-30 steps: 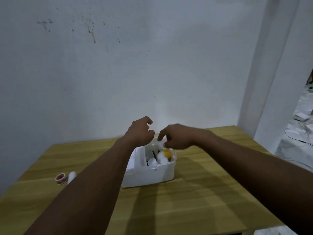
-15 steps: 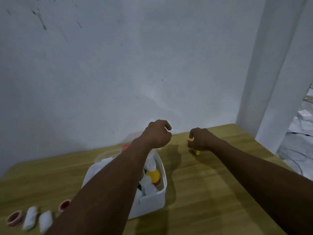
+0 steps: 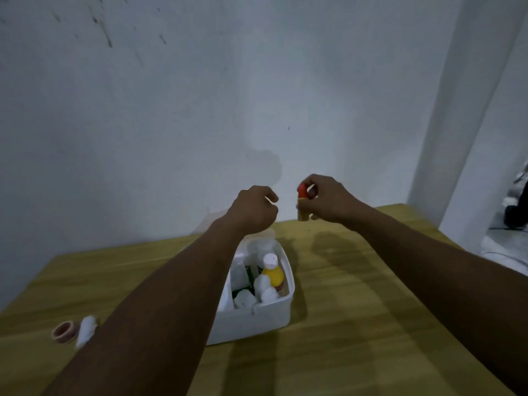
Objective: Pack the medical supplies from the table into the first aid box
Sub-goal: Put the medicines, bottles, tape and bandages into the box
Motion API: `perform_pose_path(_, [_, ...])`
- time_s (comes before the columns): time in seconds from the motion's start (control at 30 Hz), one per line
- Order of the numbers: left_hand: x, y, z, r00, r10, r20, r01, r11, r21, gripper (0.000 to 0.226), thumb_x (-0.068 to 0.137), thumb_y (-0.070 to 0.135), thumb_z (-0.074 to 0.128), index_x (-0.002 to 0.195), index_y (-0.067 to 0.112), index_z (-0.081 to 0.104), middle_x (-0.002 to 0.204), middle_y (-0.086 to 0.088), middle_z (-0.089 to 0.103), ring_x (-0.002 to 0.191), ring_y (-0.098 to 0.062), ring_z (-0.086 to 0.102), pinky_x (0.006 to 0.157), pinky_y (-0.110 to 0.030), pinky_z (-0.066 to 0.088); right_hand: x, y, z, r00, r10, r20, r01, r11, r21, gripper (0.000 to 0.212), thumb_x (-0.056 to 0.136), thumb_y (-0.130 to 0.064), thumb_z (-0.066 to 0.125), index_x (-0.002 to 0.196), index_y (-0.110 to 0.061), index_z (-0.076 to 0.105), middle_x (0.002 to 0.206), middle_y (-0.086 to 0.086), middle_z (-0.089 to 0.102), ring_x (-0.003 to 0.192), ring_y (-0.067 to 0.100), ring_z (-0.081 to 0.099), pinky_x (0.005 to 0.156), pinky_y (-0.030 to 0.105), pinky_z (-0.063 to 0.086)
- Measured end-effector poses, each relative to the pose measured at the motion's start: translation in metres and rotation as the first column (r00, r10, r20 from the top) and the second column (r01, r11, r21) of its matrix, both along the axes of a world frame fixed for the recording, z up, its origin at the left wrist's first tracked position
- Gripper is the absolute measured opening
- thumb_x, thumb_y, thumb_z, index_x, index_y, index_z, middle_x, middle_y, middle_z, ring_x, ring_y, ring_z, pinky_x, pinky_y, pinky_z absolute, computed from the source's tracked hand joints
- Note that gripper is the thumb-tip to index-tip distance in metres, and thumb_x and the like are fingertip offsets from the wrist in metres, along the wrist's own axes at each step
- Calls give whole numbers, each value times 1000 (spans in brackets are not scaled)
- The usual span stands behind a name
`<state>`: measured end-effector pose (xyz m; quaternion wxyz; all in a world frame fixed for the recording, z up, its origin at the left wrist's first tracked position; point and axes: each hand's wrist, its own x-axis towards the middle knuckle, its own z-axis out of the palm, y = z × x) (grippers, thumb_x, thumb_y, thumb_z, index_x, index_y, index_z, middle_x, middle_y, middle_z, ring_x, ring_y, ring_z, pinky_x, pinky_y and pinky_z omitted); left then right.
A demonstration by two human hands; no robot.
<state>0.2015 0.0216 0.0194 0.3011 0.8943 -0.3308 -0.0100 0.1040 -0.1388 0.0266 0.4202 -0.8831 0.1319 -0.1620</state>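
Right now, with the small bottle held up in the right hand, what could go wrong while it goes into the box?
1. The right hand pinches the small red-capped bottle high above the table; it might slip and fall.
2. The white box already looks crowded around the yellow bottle, so it may not seat well.
3. The left forearm passes close to the tape roll and might knock it.

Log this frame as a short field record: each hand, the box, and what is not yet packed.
right hand: raised above the table, fingers closed on a small bottle with a red cap
left hand: loosely curled above the box, holding nothing visible
first aid box: white, open, holds a yellow bottle and white items
unpacked: tape roll and white roll at the table's left edge
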Motion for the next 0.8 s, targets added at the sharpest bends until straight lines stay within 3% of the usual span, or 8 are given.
perform_pose_path(0.13, [-5,50,6,994,103,45,-102,995,-15,32,91,20,55,122,22,65,123,-5,67,97,-18,61,80,-27,44,-10,62,37,975,211,70,-209,977,-35,28,75,-18,82,99,-12,68,92,7,73,84,21,70,78,39,59])
perform_pose_path(0.27, [-13,103,-1,980,194,32,-193,981,-34,34,91,17,54,122,20,66,127,-5,66,102,-18,60,82,-26,43,-15,109,32,922,358,-146,-387,852,-354,25,79,-26,78,100,-16,70,94,-2,69,89,16,67,82,33,56])
perform_pose_path(0.37, [-19,133,-13,971,236,33,-233,970,-76,34,90,19,56,122,18,67,126,-5,66,111,-21,61,86,-26,42,-19,127,18,884,324,-337,-461,718,-521,16,81,-26,75,95,-21,68,90,-6,62,88,16,61,78,34,54])
perform_pose_path(0.47, [-25,151,-27,965,260,29,-255,961,-110,33,91,19,59,123,16,66,124,-5,67,110,-20,60,88,-25,41,-25,139,10,884,222,-410,-459,572,-680,11,83,-25,71,94,-24,69,96,-5,67,92,18,59,73,32,39])
perform_pose_path(0.6, [-29,157,-46,959,284,5,-280,950,-137,32,91,22,61,122,17,64,125,-6,64,108,-20,59,90,-29,46,-24,152,3,878,120,-463,-467,426,-775,18,81,-23,74,98,-25,69,104,0,66,97,22,60,84,35,42])
perform_pose_path(0.7, [-29,156,-55,958,285,-6,-283,949,-141,33,91,24,60,123,17,63,126,-7,63,112,-22,59,95,-33,47,-16,158,-6,870,78,-486,-477,381,-792,13,85,-16,66,97,-22,64,109,5,64,90,22,56,82,34,38])
perform_pose_path(0.8, [-29,155,-61,958,287,-2,-284,950,-132,35,91,23,60,125,17,61,129,-7,60,118,-23,57,98,-33,45,-10,154,-14,828,60,-557,-530,407,-744,19,86,-21,65,105,-23,65,112,3,65,102,23,58,86,36,34])
